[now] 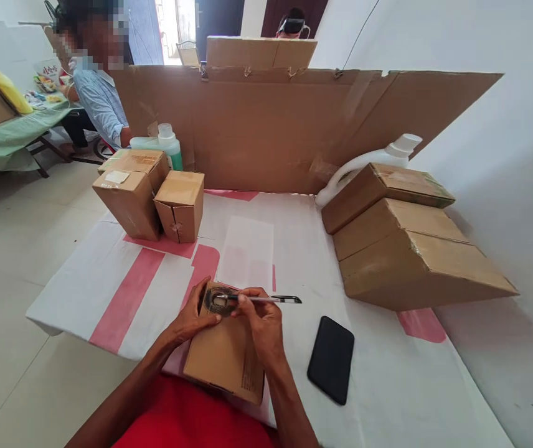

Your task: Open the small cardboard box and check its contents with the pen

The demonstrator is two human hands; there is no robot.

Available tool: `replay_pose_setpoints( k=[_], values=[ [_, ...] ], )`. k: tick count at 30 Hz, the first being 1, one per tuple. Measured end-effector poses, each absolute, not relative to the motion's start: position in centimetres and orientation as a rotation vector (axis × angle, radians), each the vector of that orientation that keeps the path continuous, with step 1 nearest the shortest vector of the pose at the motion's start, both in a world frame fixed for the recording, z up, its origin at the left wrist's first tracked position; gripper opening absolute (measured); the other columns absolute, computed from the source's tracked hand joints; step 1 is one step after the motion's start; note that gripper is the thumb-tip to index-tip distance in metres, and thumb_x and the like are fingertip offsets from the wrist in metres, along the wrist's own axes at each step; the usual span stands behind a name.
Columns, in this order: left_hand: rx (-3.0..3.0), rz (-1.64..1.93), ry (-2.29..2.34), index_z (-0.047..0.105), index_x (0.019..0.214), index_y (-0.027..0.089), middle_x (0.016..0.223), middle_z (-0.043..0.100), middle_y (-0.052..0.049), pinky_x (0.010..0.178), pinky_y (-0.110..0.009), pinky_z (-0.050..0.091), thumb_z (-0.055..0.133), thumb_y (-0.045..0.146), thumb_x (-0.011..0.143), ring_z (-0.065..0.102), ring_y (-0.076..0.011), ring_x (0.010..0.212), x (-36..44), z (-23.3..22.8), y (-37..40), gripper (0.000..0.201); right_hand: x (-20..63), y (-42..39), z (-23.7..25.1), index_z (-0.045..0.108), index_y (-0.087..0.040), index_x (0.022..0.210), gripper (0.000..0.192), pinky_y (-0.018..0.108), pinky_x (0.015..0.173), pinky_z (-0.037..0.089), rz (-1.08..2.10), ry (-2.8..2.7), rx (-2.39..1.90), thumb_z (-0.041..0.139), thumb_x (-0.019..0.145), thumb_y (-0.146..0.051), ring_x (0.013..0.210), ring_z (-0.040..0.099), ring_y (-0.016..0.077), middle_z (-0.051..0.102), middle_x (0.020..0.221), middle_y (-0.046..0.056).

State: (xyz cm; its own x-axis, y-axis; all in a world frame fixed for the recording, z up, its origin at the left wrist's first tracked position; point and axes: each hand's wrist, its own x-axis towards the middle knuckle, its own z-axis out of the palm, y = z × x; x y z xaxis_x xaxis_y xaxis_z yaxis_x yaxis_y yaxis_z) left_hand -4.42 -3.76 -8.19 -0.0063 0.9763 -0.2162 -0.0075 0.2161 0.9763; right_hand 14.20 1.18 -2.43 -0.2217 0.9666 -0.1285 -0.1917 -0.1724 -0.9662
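Stood across the back of the table: a tall cardboard screen, wall to wall. Stacked at the right, just before that screen: 3 large flat cartons, tilted, with a white jug lying behind them. Grouped at the left rear: 3 small brown boxes, touching, and a green bottle with a white cap behind. Lay flat in the middle of the cloth: a sheet of white paper. Rested at the near edge, straight ahead: a small cardboard box, partly over the edge. Curled against its far left corner: the left hand, fingers bent, steadying. Pinched in the right hand, closed tight: a pen, held level, tip on a dark round mark at the box's top. Lay just right of that box, apart from it: a black phone, face down. Sat beyond the table, far left: another person in a blue shirt.
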Motion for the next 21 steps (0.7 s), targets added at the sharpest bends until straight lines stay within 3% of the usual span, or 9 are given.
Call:
replay_pose_setpoints(
  k=[5, 14, 19, 21],
  values=[
    [1.043, 1.078, 1.32, 0.026, 0.159, 0.022, 0.156, 0.041, -0.014, 0.122, -0.053, 0.032, 0.084, 0.049, 0.069, 0.04, -0.0366, 0.146, -4.6, -9.2, -3.7, 0.11, 12.6, 0.6, -4.1, 0.066, -0.021, 0.082, 0.029, 0.026, 0.059, 0.052, 1.48, -1.213, -1.09, 0.073, 0.084, -0.048, 0.065, 0.066, 0.0161, 0.066, 0.074, 0.0],
    [0.977, 1.055, 1.32, 0.025, 0.159, 0.023, 0.16, 0.037, -0.014, 0.122, -0.05, 0.032, 0.084, 0.05, 0.068, 0.038, -0.0354, 0.148, -4.2, -7.3, -3.8, 0.111, 14.2, 1.0, -4.4, 0.049, -0.024, 0.077, 0.029, 0.022, 0.046, 0.039, 1.27, -1.188, -1.307, 0.059, 0.093, -0.046, 0.043, 0.044, 0.0091, 0.051, 0.056, -0.008],
    [0.935, 1.02, 1.35, 0.024, 0.16, 0.022, 0.155, 0.046, -0.015, 0.119, -0.048, 0.039, 0.083, 0.053, 0.069, 0.046, -0.0353, 0.143, -4.4, -7.3, -3.7, 0.113, 15.5, 6.0, -2.6, 0.048, -0.025, 0.09, 0.032, 0.024, 0.046, 0.046, 1.173, -1.249, -1.38, 0.047, 0.096, -0.056, 0.059, 0.063, 0.0133, 0.071, 0.09, 0.002],
    [0.93, 1.007, 1.382, 0.026, 0.159, 0.023, 0.154, 0.049, -0.015, 0.116, -0.048, 0.043, 0.084, 0.055, 0.067, 0.05, -0.036, 0.14, -4.5, -7.2, -3.7, 0.113, 17.3, 8.7, -2.0, 0.045, -0.025, 0.09, 0.033, 0.023, 0.045, 0.043, 1.086, -1.285, -1.475, 0.044, 0.097, -0.058, 0.058, 0.063, 0.0132, 0.072, 0.091, 0.002]
  ],
)
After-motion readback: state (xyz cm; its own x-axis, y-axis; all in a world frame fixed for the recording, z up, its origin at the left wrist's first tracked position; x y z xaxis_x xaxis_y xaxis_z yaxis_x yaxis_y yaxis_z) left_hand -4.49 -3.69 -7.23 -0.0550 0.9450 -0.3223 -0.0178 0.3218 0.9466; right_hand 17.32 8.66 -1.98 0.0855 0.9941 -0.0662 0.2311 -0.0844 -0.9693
